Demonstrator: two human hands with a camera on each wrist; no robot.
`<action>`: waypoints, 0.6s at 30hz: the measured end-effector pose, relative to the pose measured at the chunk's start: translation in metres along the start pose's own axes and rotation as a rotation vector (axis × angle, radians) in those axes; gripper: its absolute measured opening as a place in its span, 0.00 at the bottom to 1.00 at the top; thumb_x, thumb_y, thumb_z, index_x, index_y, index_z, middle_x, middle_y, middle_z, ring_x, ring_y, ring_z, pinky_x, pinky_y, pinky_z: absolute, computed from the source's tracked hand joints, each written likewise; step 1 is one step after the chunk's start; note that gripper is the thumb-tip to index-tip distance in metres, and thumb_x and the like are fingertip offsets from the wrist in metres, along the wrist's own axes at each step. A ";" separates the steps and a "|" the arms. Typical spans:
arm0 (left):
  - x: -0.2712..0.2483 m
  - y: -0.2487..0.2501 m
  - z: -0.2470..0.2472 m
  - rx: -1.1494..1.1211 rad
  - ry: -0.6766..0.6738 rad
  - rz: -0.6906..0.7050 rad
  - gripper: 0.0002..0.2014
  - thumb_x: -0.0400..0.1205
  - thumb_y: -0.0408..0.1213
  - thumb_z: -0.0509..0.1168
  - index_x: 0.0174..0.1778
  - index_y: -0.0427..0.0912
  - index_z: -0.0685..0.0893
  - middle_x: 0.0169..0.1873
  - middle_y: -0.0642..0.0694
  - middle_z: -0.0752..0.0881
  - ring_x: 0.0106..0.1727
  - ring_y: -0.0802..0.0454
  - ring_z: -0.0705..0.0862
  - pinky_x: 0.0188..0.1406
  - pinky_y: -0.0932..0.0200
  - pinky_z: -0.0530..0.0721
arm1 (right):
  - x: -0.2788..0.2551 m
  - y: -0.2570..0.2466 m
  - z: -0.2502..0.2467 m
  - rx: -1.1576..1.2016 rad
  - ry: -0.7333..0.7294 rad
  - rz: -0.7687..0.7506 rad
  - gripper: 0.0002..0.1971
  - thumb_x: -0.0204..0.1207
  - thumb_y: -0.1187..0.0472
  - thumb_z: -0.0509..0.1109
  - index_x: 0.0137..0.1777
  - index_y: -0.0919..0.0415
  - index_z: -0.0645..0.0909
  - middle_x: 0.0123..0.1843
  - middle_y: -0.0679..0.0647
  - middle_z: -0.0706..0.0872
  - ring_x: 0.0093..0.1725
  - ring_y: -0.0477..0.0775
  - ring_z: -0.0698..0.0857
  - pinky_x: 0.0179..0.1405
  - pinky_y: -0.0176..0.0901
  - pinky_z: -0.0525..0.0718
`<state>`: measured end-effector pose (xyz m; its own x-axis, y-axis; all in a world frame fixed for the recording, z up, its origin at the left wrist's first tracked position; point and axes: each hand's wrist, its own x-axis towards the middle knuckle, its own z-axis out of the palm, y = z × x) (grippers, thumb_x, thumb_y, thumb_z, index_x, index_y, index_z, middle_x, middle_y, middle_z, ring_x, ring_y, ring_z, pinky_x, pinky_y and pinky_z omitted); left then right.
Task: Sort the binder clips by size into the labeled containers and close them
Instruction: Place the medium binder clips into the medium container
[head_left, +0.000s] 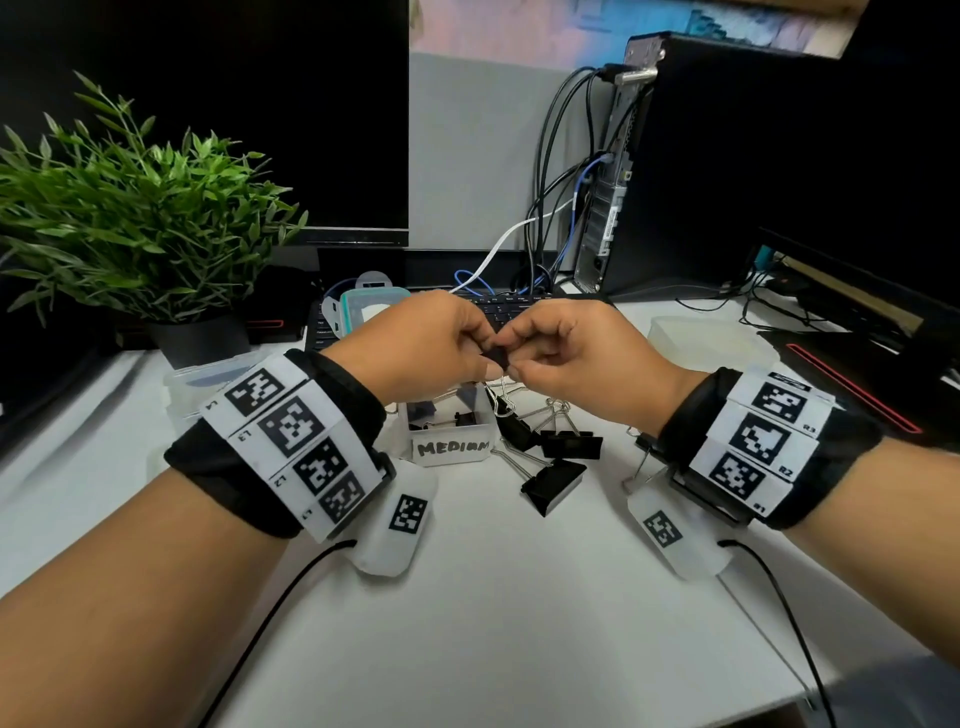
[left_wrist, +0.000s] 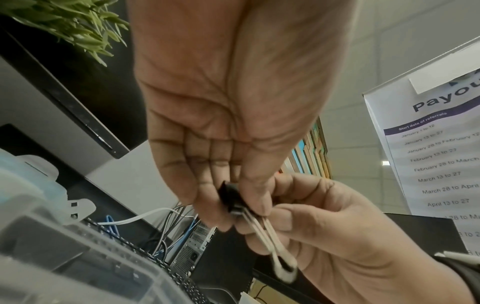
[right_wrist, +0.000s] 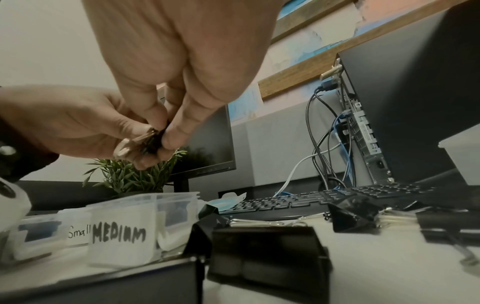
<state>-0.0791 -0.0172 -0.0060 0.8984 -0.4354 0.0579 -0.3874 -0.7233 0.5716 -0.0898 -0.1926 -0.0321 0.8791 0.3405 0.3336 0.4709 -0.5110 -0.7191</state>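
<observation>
above white desk (head_left: 493, 597) (clips scattered), left hand (head_left: 421, 343) and right hand (head_left: 582, 358) both pinch one small binder clip (head_left: 496, 357).

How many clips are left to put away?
Some are done: a few black clips already lie in the MEDIUM container. Right now the left hand and the right hand pinch one small binder clip between them, above the desk. Left: at least three big clips wait on the desk, and the MEDIUM container, the only one whose top I can see, is open, with no lid on it.
</observation>
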 end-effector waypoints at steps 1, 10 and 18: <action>-0.001 0.000 0.000 -0.010 -0.004 -0.006 0.06 0.77 0.40 0.72 0.47 0.52 0.84 0.32 0.54 0.89 0.42 0.51 0.88 0.49 0.49 0.87 | 0.000 0.001 -0.001 -0.028 0.011 0.000 0.17 0.72 0.73 0.73 0.44 0.46 0.82 0.40 0.45 0.89 0.42 0.45 0.89 0.47 0.34 0.87; 0.004 -0.007 0.001 0.144 0.039 -0.076 0.11 0.84 0.30 0.59 0.50 0.51 0.83 0.35 0.58 0.79 0.42 0.55 0.81 0.33 0.69 0.76 | -0.002 0.011 -0.018 -0.516 -0.106 0.061 0.05 0.76 0.60 0.72 0.50 0.55 0.87 0.39 0.36 0.78 0.36 0.36 0.79 0.36 0.24 0.75; 0.000 -0.006 0.005 0.440 -0.127 -0.086 0.05 0.83 0.36 0.58 0.52 0.47 0.78 0.42 0.53 0.80 0.47 0.52 0.78 0.36 0.63 0.72 | -0.007 0.027 -0.061 -0.797 -0.256 0.355 0.09 0.76 0.55 0.71 0.52 0.57 0.87 0.50 0.49 0.88 0.46 0.48 0.83 0.44 0.37 0.80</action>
<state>-0.0778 -0.0155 -0.0139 0.9092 -0.4064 -0.0905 -0.3885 -0.9062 0.1670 -0.0788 -0.2564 -0.0168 0.9836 0.1756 -0.0414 0.1715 -0.9813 -0.0871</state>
